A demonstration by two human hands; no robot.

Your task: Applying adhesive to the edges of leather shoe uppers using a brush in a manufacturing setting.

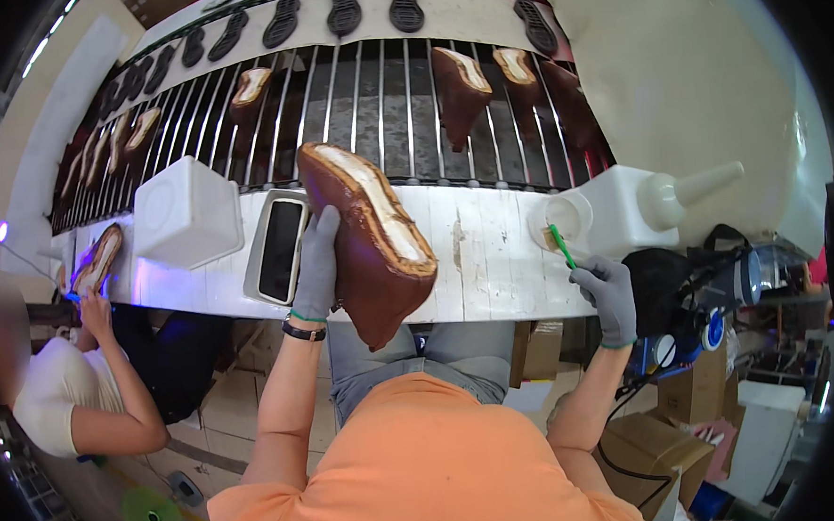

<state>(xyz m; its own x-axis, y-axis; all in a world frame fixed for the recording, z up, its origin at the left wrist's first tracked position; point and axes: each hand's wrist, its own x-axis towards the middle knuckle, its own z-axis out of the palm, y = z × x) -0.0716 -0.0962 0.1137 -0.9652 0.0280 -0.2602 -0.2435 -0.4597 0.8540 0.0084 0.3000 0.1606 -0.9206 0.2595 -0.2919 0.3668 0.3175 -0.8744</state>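
Observation:
My left hand (318, 270), in a grey glove, grips a brown shoe upper (365, 263) on its last, turned so the pale underside with its tan rim faces up. It is held over the near edge of the white bench. At the right, my gloved right hand (608, 298) is closed on a green-handled brush (561, 246). The brush's far end reaches into a small white cup (566, 217); its bristles are hard to make out. Beside that cup lies a white plastic bottle (636, 207) with a long spout.
A phone (282, 249) in a white holder and a white square container (186, 214) stand on the bench (493, 275). Beyond runs a roller conveyor (362, 103) with several brown uppers; black soles (344, 11) line the shelf behind. A co-worker (75, 392) handles another upper (99, 258) at left.

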